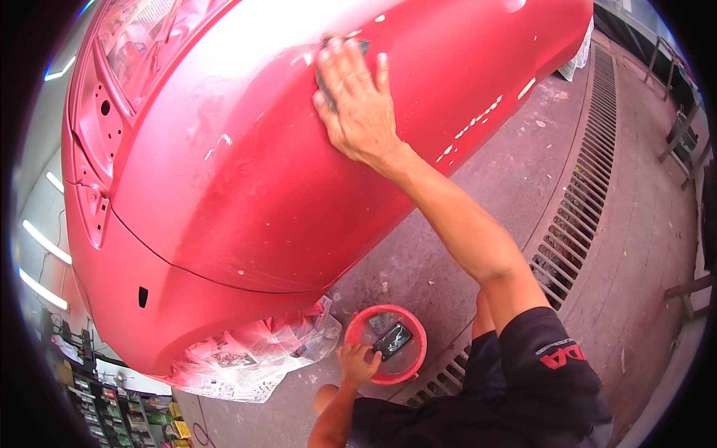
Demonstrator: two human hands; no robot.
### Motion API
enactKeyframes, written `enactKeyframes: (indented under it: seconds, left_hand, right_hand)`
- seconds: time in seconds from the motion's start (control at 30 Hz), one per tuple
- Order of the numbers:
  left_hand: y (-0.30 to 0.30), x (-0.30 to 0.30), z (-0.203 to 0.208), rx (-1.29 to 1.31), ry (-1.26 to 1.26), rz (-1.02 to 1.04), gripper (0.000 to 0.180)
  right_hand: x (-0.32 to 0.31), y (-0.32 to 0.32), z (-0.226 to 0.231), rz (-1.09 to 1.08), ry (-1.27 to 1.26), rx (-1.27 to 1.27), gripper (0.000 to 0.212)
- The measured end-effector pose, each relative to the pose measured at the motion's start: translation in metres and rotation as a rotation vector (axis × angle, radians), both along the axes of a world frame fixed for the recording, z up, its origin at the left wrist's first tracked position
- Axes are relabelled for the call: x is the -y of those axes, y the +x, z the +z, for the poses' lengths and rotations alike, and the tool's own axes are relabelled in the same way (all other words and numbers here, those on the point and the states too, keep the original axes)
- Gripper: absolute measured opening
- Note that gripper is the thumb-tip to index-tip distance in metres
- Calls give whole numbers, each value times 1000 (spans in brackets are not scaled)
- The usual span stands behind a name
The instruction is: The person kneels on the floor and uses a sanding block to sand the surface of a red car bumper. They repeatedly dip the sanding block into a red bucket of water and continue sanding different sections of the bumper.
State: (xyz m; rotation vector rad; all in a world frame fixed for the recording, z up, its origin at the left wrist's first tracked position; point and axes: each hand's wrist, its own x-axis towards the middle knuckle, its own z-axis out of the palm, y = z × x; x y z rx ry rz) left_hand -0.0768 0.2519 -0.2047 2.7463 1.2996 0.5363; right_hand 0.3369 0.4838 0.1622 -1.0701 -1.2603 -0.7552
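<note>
My right hand (355, 104) lies with its fingers on the red car body panel (254, 201) and presses a dark sanding pad (364, 46) against it. Only the pad's edges show past the fingers and beside the thumb. Lower down, my left hand (360, 364) grips the edge of a flat black rectangular block (393, 341), glossy, with white streaks on top. That block is held over a red bucket (423, 351) standing on the floor. Pale chipped patches (478, 119) run along the panel's lower side, to the right of my right hand.
Newspaper and plastic sheeting (258, 355) cover the wheel area left of the bucket. A long metal floor grate (590, 179) runs along the right. Shelves with bottles and cans (123, 414) stand at lower left, and metal stands (683, 138) at far right.
</note>
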Motion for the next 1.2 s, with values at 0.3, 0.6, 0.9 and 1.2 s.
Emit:
enactKeyframes:
  seconds: [0.3, 0.6, 0.9, 1.2]
  left_hand:
    - [0, -2, 0, -25, -31, 3, 32]
    - [6, -2, 11, 2, -42, -5, 32]
    - [1, -2, -1, -23, -56, -5, 36]
    - [0, -3, 0, -49, -58, 6, 37]
  right_hand:
    - [-3, 45, 7, -128, 9, 113, 58]
    - [-3, 59, 20, -107, 37, -138, 59]
    - [-3, 44, 10, -143, 14, 26, 60]
    - [1, 48, 4, -184, -25, 187, 58]
